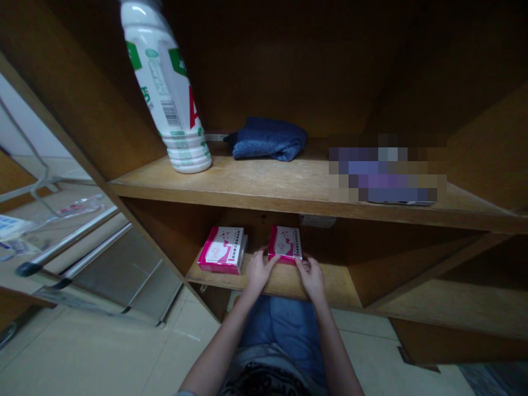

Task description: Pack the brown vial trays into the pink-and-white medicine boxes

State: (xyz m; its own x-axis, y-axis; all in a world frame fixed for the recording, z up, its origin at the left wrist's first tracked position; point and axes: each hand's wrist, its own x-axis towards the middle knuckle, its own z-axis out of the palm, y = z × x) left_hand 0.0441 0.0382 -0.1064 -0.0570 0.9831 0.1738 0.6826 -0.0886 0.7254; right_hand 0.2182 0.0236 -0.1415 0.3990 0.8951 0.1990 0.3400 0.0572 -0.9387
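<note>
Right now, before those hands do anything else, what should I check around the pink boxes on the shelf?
Right hand on the pink-and-white box: ok, its fingers are at the box's near right corner.
Left hand on that box: ok, its fingers are at the near left corner.
Box lifted off the wooden shelf: cannot tell.
Gap to the second pink box: ok, the two stand apart.
White plastic bottle away from the hands: ok, it stands on the shelf above.
</note>
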